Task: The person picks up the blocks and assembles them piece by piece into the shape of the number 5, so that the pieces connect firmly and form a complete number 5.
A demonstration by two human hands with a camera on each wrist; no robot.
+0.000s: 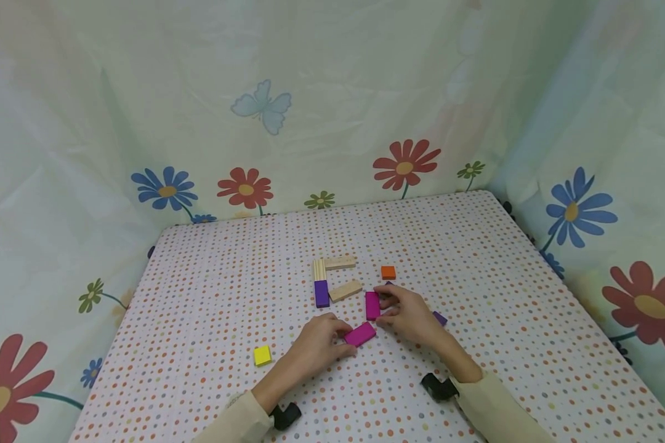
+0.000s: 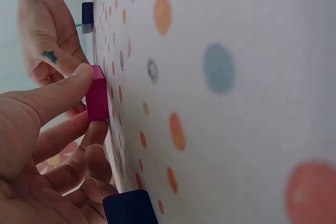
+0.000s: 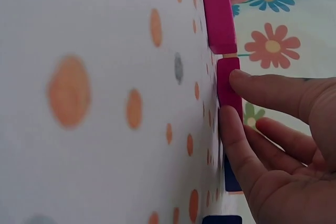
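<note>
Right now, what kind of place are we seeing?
Perhaps a curtained play or recording corner: pale flower-printed sheets hang around a white polka-dotted table, with two magenta rectangular blocks being handled there.

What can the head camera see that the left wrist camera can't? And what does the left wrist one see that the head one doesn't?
Only the head view shows the yellow block, the orange block and the butterfly.
Only the left wrist view shows the little dark star-shaped mark on the right hand.
Both show the two hands, the pink block that the left hand pinches, and the spotted tablecloth.
</note>
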